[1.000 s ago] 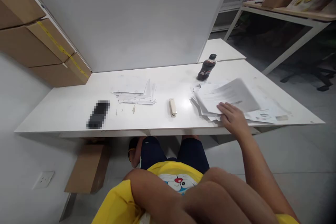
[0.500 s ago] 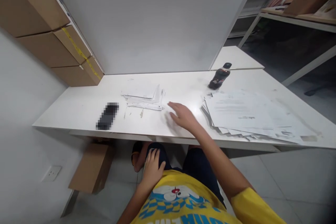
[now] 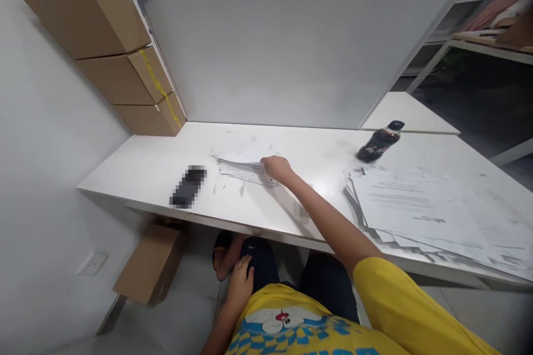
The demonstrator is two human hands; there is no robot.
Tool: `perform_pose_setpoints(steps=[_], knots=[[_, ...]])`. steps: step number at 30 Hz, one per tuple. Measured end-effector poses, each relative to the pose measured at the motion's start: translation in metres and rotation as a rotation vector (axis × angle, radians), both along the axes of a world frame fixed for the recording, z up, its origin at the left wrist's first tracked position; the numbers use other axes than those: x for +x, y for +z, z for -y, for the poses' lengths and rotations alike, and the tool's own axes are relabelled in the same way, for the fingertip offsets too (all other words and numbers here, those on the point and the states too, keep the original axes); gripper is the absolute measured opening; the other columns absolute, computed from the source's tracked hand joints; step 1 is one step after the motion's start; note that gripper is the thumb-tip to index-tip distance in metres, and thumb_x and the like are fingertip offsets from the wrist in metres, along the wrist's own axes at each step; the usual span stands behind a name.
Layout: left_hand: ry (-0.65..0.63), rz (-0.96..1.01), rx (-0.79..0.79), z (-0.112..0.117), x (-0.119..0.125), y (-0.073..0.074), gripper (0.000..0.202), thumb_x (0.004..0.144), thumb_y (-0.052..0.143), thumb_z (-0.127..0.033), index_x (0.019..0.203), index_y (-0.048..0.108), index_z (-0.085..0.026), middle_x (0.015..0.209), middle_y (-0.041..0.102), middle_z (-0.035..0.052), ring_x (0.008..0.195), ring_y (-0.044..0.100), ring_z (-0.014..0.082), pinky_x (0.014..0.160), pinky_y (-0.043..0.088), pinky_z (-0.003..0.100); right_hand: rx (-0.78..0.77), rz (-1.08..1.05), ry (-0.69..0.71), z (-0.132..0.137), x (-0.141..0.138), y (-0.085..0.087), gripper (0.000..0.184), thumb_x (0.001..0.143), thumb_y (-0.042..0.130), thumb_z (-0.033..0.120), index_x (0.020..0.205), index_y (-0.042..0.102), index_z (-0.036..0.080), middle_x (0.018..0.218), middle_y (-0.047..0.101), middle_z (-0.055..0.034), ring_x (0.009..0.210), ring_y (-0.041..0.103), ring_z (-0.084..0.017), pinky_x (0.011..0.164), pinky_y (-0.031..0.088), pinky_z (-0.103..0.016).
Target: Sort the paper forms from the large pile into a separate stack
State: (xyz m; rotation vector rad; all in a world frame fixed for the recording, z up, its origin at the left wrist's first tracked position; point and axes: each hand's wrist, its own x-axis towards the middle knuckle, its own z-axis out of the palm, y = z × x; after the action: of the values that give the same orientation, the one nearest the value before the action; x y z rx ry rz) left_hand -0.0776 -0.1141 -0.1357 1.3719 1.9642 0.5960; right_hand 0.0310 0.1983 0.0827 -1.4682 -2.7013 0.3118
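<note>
My right hand (image 3: 276,169) is closed on the right end of a sheet of paper (image 3: 239,159), its thumb and fingers pinching the edge. That sheet lies over a small pile of papers (image 3: 245,176) with worn edges, in the middle of the white desk. My left hand (image 3: 241,282) rests on my thigh below the desk edge, fingers stretched out and holding nothing. A larger, uneven stack of printed papers (image 3: 403,205) spreads to the right of my right forearm.
A dark bottle with a black cap (image 3: 380,142) stands behind the large stack. A dark pixelated object (image 3: 188,187) lies left of the small pile. Cardboard boxes (image 3: 145,77) are stacked at the left, against a whiteboard (image 3: 270,55). Another box (image 3: 147,260) sits under the desk (image 3: 120,172).
My right hand has moved left onto the small pile and closed on a sheet's edge. A paper corner that stuck up there is now flattened or covered. The camera view has shifted; my left hand stays on my thigh.
</note>
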Motion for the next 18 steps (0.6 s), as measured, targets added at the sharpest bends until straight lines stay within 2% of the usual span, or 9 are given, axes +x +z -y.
perform_pose_setpoints(steps=[2, 4, 6, 8, 11, 13, 14, 16, 18], knots=[[-0.05, -0.008, 0.198, -0.004, -0.004, 0.019, 0.044, 0.092, 0.034, -0.026, 0.118, 0.069, -0.023, 0.123, 0.068, 0.0074, 0.122, 0.059, 0.0238, 0.108, 0.045, 0.041, 0.049, -0.026, 0.005, 0.024, 0.018, 0.002, 0.036, 0.09, 0.04, 0.012, 0.111, 0.068, 0.019, 0.1, 0.074, -0.0116, 0.094, 0.068, -0.025, 0.074, 0.048, -0.031], [-0.117, -0.051, 0.44, -0.017, -0.008, 0.049, 0.041, 0.093, 0.034, -0.021, 0.108, 0.071, -0.025, 0.113, 0.072, 0.0065, 0.117, 0.062, 0.0234, 0.105, 0.047, 0.043, 0.119, -0.096, -0.012, 0.055, 0.041, 0.0, 0.039, 0.092, 0.037, 0.014, 0.116, 0.067, 0.021, 0.105, 0.074, -0.0101, 0.098, 0.068, -0.024, 0.074, 0.05, -0.031], [-0.179, -0.114, 0.644, -0.045, -0.013, 0.085, 0.038, 0.092, 0.036, -0.016, 0.104, 0.071, -0.026, 0.105, 0.073, 0.0052, 0.114, 0.063, 0.0238, 0.104, 0.047, 0.045, 0.31, -0.368, -0.093, 0.09, 0.065, -0.006, 0.038, 0.092, 0.039, 0.018, 0.115, 0.068, 0.021, 0.103, 0.075, -0.0087, 0.094, 0.069, -0.024, 0.071, 0.053, -0.032], [-0.25, -0.186, 0.762, -0.09, -0.018, 0.12, 0.035, 0.091, 0.039, -0.014, 0.103, 0.07, -0.025, 0.103, 0.073, 0.0058, 0.112, 0.063, 0.0247, 0.102, 0.048, 0.047, 0.421, -0.649, -0.193, 0.124, 0.087, -0.013, 0.035, 0.093, 0.041, 0.021, 0.113, 0.069, 0.022, 0.102, 0.075, -0.0075, 0.086, 0.071, -0.022, 0.066, 0.055, -0.031], [-0.294, -0.319, 0.719, -0.178, -0.026, 0.159, 0.036, 0.092, 0.039, -0.011, 0.117, 0.065, -0.017, 0.121, 0.067, 0.011, 0.126, 0.055, 0.0252, 0.108, 0.042, 0.045, 0.368, -1.008, -0.343, 0.161, 0.108, -0.017, 0.027, 0.092, 0.049, 0.026, 0.107, 0.071, 0.023, 0.091, 0.075, -0.0055, 0.076, 0.071, -0.021, 0.066, 0.058, -0.033], [-0.287, -0.414, 0.58, -0.235, -0.03, 0.172, 0.047, 0.092, 0.048, -0.015, 0.138, 0.048, -0.007, 0.148, 0.046, 0.0164, 0.143, 0.035, 0.0278, 0.117, 0.029, 0.044, 0.272, -1.23, -0.478, 0.177, 0.118, -0.014, 0.022, 0.091, 0.055, 0.029, 0.103, 0.071, 0.023, 0.088, 0.075, -0.0046, 0.079, 0.072, -0.022, 0.075, 0.059, -0.038], [-0.26, -0.453, 0.489, -0.257, -0.031, 0.175, 0.058, 0.089, 0.055, -0.015, 0.143, 0.04, -0.003, 0.155, 0.035, 0.0183, 0.147, 0.025, 0.029, 0.119, 0.024, 0.044, 0.226, -1.336, -0.544, 0.182, 0.122, -0.011, 0.02, 0.09, 0.058, 0.031, 0.102, 0.071, 0.023, 0.091, 0.075, -0.0046, 0.084, 0.072, -0.022, 0.081, 0.059, -0.04], [-0.218, -0.489, 0.383, -0.287, -0.032, 0.176, 0.062, 0.089, 0.058, -0.017, 0.144, 0.035, 0.001, 0.156, 0.03, 0.0224, 0.148, 0.023, 0.0314, 0.12, 0.019, 0.047, 0.117, -1.494, -0.605, 0.191, 0.13, -0.007, 0.021, 0.088, 0.062, 0.034, 0.103, 0.071, 0.023, 0.102, 0.074, -0.0059, 0.098, 0.071, -0.024, 0.09, 0.056, -0.043], [-0.213, -0.494, 0.365, -0.297, -0.031, 0.176, 0.051, 0.092, 0.054, -0.017, 0.138, 0.043, 0.003, 0.149, 0.041, 0.0249, 0.143, 0.032, 0.0325, 0.12, 0.015, 0.05, -0.012, -1.543, -0.57, 0.202, 0.138, -0.007, 0.026, 0.089, 0.06, 0.04, 0.105, 0.071, 0.023, 0.112, 0.072, -0.0079, 0.108, 0.067, -0.026, 0.093, 0.055, -0.043]])
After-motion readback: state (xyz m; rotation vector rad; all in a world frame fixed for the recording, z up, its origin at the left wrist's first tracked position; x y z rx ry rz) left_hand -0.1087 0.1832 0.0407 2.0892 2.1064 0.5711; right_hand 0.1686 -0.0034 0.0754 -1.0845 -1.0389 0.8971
